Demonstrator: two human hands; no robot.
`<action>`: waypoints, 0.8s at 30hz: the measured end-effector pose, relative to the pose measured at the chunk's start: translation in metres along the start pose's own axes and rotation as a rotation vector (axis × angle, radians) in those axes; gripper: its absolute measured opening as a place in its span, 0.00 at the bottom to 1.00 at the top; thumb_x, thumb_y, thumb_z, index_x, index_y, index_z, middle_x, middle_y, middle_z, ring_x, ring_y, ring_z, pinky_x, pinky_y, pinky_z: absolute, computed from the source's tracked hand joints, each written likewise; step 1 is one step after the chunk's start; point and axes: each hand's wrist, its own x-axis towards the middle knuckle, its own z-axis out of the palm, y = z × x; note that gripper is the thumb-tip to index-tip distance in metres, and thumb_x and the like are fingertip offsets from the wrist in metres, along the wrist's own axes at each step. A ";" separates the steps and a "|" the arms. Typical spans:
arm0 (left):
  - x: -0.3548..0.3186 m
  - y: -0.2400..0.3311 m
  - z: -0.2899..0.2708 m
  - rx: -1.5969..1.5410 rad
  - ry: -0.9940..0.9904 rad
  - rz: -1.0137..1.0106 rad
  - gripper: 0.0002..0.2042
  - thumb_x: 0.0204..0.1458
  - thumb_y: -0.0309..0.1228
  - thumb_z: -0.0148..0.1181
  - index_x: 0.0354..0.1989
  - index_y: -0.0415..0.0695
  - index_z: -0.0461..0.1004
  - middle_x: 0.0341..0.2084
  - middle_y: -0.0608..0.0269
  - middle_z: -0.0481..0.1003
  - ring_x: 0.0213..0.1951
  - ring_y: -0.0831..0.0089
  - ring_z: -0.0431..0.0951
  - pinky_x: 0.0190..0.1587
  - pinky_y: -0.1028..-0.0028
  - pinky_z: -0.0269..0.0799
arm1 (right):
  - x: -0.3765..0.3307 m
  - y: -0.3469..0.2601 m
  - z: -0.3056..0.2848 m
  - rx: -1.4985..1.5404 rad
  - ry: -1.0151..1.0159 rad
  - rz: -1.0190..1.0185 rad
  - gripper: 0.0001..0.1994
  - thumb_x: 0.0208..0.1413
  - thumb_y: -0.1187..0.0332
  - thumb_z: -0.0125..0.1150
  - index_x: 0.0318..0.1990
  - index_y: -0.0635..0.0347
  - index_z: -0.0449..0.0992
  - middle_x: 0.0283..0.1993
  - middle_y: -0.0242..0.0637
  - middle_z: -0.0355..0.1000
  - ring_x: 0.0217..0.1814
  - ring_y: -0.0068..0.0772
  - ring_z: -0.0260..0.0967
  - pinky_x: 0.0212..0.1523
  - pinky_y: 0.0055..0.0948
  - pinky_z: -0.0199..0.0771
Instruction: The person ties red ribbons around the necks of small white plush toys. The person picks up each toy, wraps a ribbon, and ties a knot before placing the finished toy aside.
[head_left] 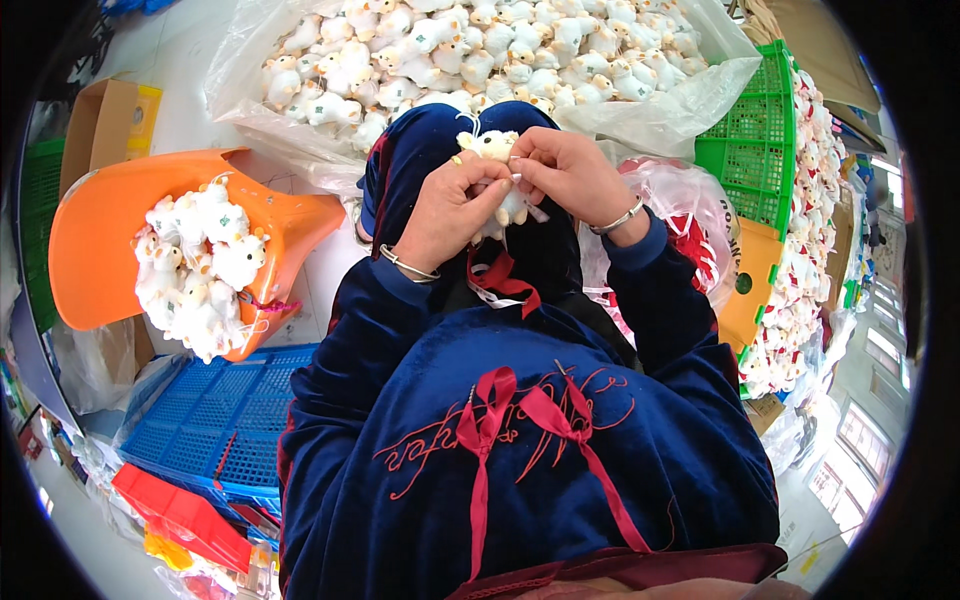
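A small white plush animal (492, 146) with dark eyes and a loop of string on its head rests upright over my lap. At its neck, a thin white ribbon (515, 178) is pinched between the fingertips of both hands. My left hand (452, 208) is closed on the ribbon from the left, thumb against forefinger. From the right, my right hand (572, 172) pinches it too. The fingers cover part of the ribbon, so I cannot tell whether it is knotted. Loose red and white ribbons (508, 284) lie on my lap below the toy.
Beyond my knees, a clear plastic bag (240, 85) holds many similar plush toys. More lie on an orange chair (90, 240) at left. Blue crates (200, 425) stand at lower left. A ribbon-filled bag (705, 240) and a green crate (745, 135) are at right.
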 end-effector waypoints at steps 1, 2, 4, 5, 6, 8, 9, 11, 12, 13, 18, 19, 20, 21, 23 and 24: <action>0.002 0.002 -0.002 0.052 -0.020 0.031 0.06 0.59 0.28 0.64 0.40 0.40 0.82 0.26 0.66 0.72 0.27 0.81 0.72 0.30 0.78 0.67 | 0.001 -0.003 0.000 -0.003 -0.015 0.031 0.07 0.63 0.71 0.60 0.37 0.66 0.78 0.26 0.32 0.76 0.28 0.17 0.75 0.31 0.22 0.75; 0.003 0.004 -0.002 0.087 -0.026 0.040 0.06 0.58 0.28 0.64 0.39 0.40 0.82 0.26 0.64 0.73 0.26 0.78 0.73 0.30 0.77 0.68 | 0.002 -0.005 0.000 -0.049 -0.015 0.045 0.07 0.63 0.70 0.59 0.36 0.66 0.77 0.27 0.34 0.76 0.28 0.22 0.76 0.31 0.24 0.75; 0.005 0.009 -0.004 0.158 -0.038 0.059 0.06 0.57 0.28 0.64 0.38 0.40 0.82 0.26 0.60 0.76 0.26 0.73 0.75 0.31 0.74 0.70 | 0.005 -0.010 0.001 -0.139 -0.016 0.073 0.08 0.63 0.69 0.57 0.36 0.66 0.77 0.28 0.40 0.78 0.28 0.32 0.78 0.31 0.30 0.76; 0.005 0.008 -0.004 0.189 -0.026 0.071 0.06 0.57 0.28 0.64 0.38 0.39 0.82 0.26 0.61 0.76 0.27 0.74 0.75 0.32 0.74 0.70 | 0.005 -0.014 0.003 -0.265 0.002 0.006 0.07 0.63 0.69 0.57 0.37 0.64 0.76 0.28 0.39 0.77 0.28 0.32 0.77 0.30 0.32 0.75; 0.005 0.006 -0.003 0.220 -0.015 0.083 0.06 0.57 0.27 0.65 0.38 0.38 0.82 0.26 0.62 0.76 0.28 0.75 0.74 0.33 0.75 0.70 | 0.004 -0.018 0.005 -0.391 0.019 -0.061 0.06 0.63 0.69 0.58 0.38 0.63 0.76 0.27 0.39 0.76 0.27 0.32 0.76 0.29 0.33 0.75; 0.005 0.006 0.000 0.269 0.012 0.074 0.07 0.57 0.28 0.65 0.39 0.37 0.82 0.25 0.62 0.76 0.29 0.75 0.74 0.34 0.74 0.70 | 0.001 -0.019 0.010 -0.570 0.082 -0.180 0.06 0.63 0.69 0.59 0.39 0.62 0.75 0.27 0.40 0.74 0.27 0.37 0.74 0.29 0.36 0.74; 0.004 0.008 0.002 0.285 0.027 0.053 0.07 0.57 0.28 0.65 0.38 0.37 0.82 0.25 0.61 0.76 0.29 0.74 0.75 0.34 0.74 0.71 | -0.002 -0.014 0.015 -0.623 0.128 -0.233 0.06 0.62 0.69 0.59 0.39 0.62 0.75 0.26 0.42 0.74 0.28 0.41 0.74 0.30 0.37 0.73; 0.004 0.015 0.004 0.278 0.042 -0.004 0.08 0.56 0.29 0.64 0.37 0.37 0.82 0.25 0.56 0.78 0.29 0.68 0.77 0.34 0.70 0.72 | -0.003 -0.003 0.019 -0.677 0.174 -0.331 0.06 0.63 0.69 0.59 0.39 0.62 0.75 0.29 0.46 0.73 0.29 0.51 0.72 0.32 0.38 0.72; 0.004 0.022 0.003 0.254 0.041 -0.040 0.08 0.56 0.30 0.64 0.36 0.37 0.83 0.26 0.52 0.78 0.29 0.62 0.79 0.33 0.68 0.73 | -0.003 0.001 0.018 -0.623 0.170 -0.367 0.05 0.62 0.70 0.59 0.39 0.62 0.75 0.29 0.45 0.73 0.30 0.48 0.72 0.32 0.37 0.72; 0.004 0.025 0.002 0.230 0.040 -0.075 0.09 0.55 0.31 0.63 0.35 0.37 0.83 0.26 0.48 0.79 0.29 0.56 0.81 0.33 0.65 0.74 | -0.003 0.005 0.017 -0.568 0.166 -0.402 0.04 0.62 0.71 0.59 0.40 0.62 0.75 0.30 0.44 0.74 0.30 0.46 0.73 0.32 0.35 0.72; 0.005 0.013 -0.005 0.143 -0.003 -0.040 0.09 0.57 0.30 0.62 0.38 0.35 0.82 0.26 0.55 0.78 0.29 0.65 0.78 0.35 0.69 0.73 | -0.004 0.017 0.012 -0.202 0.068 -0.351 0.03 0.61 0.74 0.62 0.41 0.63 0.78 0.31 0.39 0.73 0.33 0.33 0.72 0.35 0.29 0.72; 0.005 0.012 -0.007 0.114 -0.006 -0.048 0.10 0.57 0.30 0.62 0.37 0.34 0.82 0.25 0.52 0.79 0.29 0.63 0.80 0.34 0.66 0.74 | -0.003 0.019 0.009 -0.179 0.030 -0.366 0.03 0.61 0.75 0.63 0.41 0.63 0.78 0.32 0.37 0.73 0.33 0.30 0.71 0.36 0.27 0.72; 0.006 0.011 -0.008 0.123 -0.005 -0.030 0.10 0.58 0.30 0.61 0.38 0.34 0.81 0.26 0.53 0.79 0.30 0.64 0.80 0.35 0.67 0.74 | -0.001 0.021 0.006 -0.154 -0.009 -0.383 0.04 0.61 0.75 0.64 0.41 0.63 0.79 0.33 0.36 0.74 0.33 0.27 0.70 0.36 0.25 0.71; 0.006 0.008 -0.009 0.131 -0.003 -0.011 0.10 0.58 0.30 0.61 0.38 0.33 0.81 0.28 0.53 0.79 0.31 0.65 0.80 0.36 0.67 0.74 | 0.001 0.022 0.002 -0.190 -0.036 -0.426 0.04 0.61 0.75 0.64 0.41 0.63 0.79 0.34 0.36 0.74 0.33 0.26 0.71 0.36 0.25 0.71; 0.007 0.007 -0.011 0.124 -0.014 -0.009 0.10 0.58 0.30 0.61 0.38 0.33 0.81 0.30 0.52 0.78 0.33 0.66 0.79 0.37 0.68 0.74 | 0.003 0.024 -0.002 -0.266 -0.090 -0.510 0.04 0.60 0.76 0.63 0.41 0.64 0.79 0.35 0.35 0.75 0.34 0.26 0.71 0.36 0.26 0.72; 0.008 0.007 -0.013 0.109 -0.026 -0.025 0.10 0.58 0.30 0.61 0.38 0.33 0.81 0.31 0.52 0.78 0.33 0.66 0.79 0.38 0.68 0.74 | 0.004 0.023 -0.003 -0.267 -0.102 -0.517 0.03 0.60 0.75 0.63 0.40 0.64 0.79 0.35 0.35 0.75 0.33 0.25 0.71 0.36 0.25 0.72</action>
